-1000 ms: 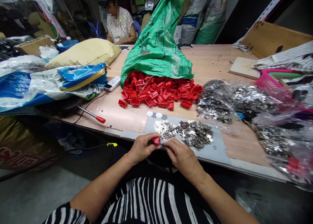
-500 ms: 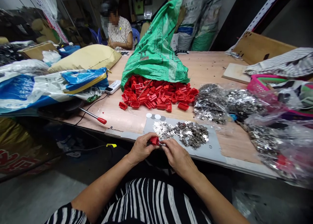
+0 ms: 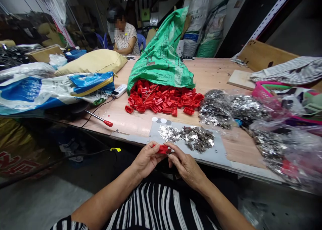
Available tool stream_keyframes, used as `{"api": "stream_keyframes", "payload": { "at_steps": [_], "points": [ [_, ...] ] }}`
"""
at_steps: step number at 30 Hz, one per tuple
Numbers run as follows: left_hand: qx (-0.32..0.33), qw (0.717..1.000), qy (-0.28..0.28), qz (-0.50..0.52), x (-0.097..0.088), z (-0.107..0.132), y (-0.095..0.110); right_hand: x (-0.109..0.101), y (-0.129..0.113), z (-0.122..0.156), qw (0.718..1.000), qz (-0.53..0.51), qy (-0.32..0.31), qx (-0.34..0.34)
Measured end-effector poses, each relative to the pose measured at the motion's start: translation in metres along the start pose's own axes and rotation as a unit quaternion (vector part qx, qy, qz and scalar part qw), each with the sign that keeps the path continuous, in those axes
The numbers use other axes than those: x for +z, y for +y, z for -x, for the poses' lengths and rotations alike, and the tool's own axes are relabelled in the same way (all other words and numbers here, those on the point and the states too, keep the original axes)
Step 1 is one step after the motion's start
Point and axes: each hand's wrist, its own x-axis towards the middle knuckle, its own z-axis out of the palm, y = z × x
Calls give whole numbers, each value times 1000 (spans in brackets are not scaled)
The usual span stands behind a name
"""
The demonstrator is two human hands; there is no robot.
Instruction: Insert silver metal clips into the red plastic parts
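My left hand (image 3: 148, 160) is closed on a small red plastic housing (image 3: 163, 149), thumb and fingers around its left side, just off the table's front edge. My right hand (image 3: 187, 166) pinches at the housing's right end, index finger above and thumb below. A small metal piece (image 3: 170, 152) shows partly between those fingertips; its shape is mostly hidden. Beyond the hands, a pile of flat silver metal pieces (image 3: 198, 137) lies on a grey sheet (image 3: 221, 153). Farther back, many red housings (image 3: 163, 101) spill from the mouth of a green woven sack (image 3: 161, 65).
Clear bags of metal pieces (image 3: 217, 107) stand right, near a pink basket (image 3: 261, 91). A lever with a red handle (image 3: 107, 123) juts out left, beside a white power strip (image 3: 119, 91) and blue-white sacks (image 3: 32, 92). Another person (image 3: 127, 39) sits across the table.
The red housing has turned to lie more lengthwise, and the left fingers have opened out beneath it. My right fingertips have closed in on its right end. The view has tilted slightly upward.
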Motion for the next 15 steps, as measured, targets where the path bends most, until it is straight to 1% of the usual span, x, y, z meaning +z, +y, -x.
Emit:
{"api": "stream_keyframes", "payload": {
  "at_steps": [2, 5, 7, 11, 15],
  "points": [
    [-13, 999, 4, 34, 1, 2, -4, 1, 0, 0, 1000, -2, 5, -4],
    [-25, 997, 28, 62, 2, 3, -7, 1, 2, 0, 1000, 6, 15, -10],
    [-31, 996, 37, 75, 4, 3, -9, 2, 3, 0, 999, 23, 34, -12],
    [-35, 995, 31, 90, 6, 3, -12, 5, 7, 1, 995, 50, 81, -19],
    [-56, 995, 19, 78, 0, 4, -16, 9, 15, 3, 996, 11, 83, -22]
  ]
}}
